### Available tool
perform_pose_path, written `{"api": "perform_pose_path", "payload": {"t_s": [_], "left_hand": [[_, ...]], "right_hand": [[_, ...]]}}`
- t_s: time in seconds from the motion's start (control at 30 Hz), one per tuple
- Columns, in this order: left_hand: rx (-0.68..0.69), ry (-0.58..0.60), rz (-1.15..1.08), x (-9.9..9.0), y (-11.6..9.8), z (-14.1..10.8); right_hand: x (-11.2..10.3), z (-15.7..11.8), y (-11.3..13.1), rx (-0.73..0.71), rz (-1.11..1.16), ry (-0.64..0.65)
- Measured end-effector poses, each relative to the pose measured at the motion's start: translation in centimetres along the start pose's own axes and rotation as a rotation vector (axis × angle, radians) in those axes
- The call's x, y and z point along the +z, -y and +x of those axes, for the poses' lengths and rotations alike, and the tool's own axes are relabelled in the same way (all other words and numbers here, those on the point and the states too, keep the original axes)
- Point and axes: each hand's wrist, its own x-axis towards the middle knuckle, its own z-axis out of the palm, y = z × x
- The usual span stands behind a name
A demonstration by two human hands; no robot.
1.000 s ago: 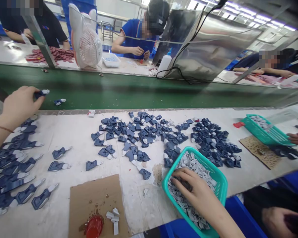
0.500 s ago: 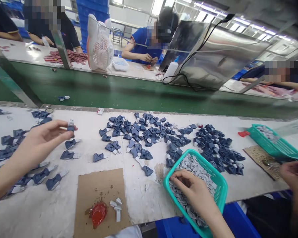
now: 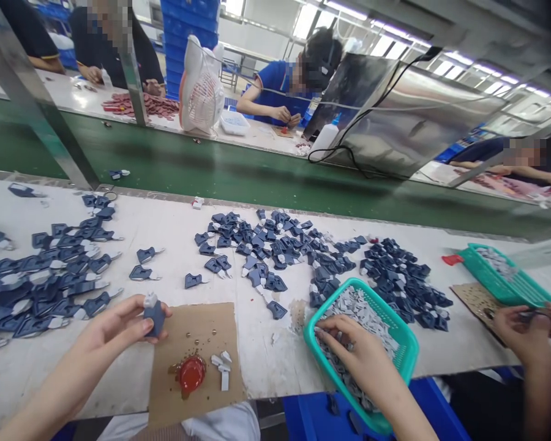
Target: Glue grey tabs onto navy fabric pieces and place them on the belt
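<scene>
My left hand (image 3: 119, 331) pinches a blue part (image 3: 155, 314) with its white tip up, above the cardboard sheet (image 3: 202, 324) at the bench's near edge. My right hand (image 3: 353, 349) digs, fingers curled, in the green basket (image 3: 406, 361) of white pieces; whether it has one, I cannot tell. I judge it best to pick a single piece and keep the part steady.

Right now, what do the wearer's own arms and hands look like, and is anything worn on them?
Both arms are bare: no sleeves or gloves show. The left hand and right hand show no rings or watch. Fingers are bare, the nails short and plain.
</scene>
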Motion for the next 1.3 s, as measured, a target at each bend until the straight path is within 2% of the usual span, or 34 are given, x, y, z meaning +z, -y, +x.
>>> {"api": "perform_pose_path", "payload": {"t_s": [0.17,0.3,0.37,0.47,0.53,0.6,0.7,0.77,0.87,0.97,1.1,1.3], "left_hand": [[-0.041,-0.095,-0.135,0.6,1.7,-1.4],[-0.074,-0.105,-0.181,0.5,2.6,-2.0],[-0.078,-0.101,-0.194,0.5,2.8,-2.2],[-0.095,-0.019,-0.215,0.6,3.1,-2.5],[-0.109,0.01,-0.244,0.7,3.3,-2.7],[-0.125,0.0,-0.278,0.8,3.5,-2.8],[-0.151,0.029,-0.304,0.9,3.9,-2.9],[-0.155,0.066,-0.313,1.0,4.1,-3.0],[-0.151,0.054,-0.352,1.3,4.5,-3.3],[-0.158,0.068,-0.405,1.5,4.8,-3.6],[-0.168,0.116,-0.472,1.6,5.3,-3.9],[-0.155,0.133,-0.537,1.7,5.4,-4.2]], "right_hand": [[-0.3,0.0,0.5,-0.071,-0.059,0.014],[-0.3,0.4,0.1,-0.148,-0.119,0.038],[-0.3,0.8,-0.3,-0.179,-0.129,0.055],[-0.6,0.9,-1.1,-0.163,-0.14,0.072],[-1.0,0.5,-1.4,-0.156,-0.16,0.031],[-1.3,-0.4,-1.0,-0.164,-0.207,-0.066],[-0.7,-1.9,1.6,-0.187,-0.211,-0.199],[0.8,-2.6,4.7,-0.246,-0.074,-0.208],[4.2,-3.0,9.7,-0.34,0.17,-0.035],[7.7,-2.8,13.2,-0.392,0.345,0.112],[10.5,-2.7,14.7,-0.392,0.417,0.193],[11.4,-3.1,14.9,-0.426,0.365,0.204]]}}
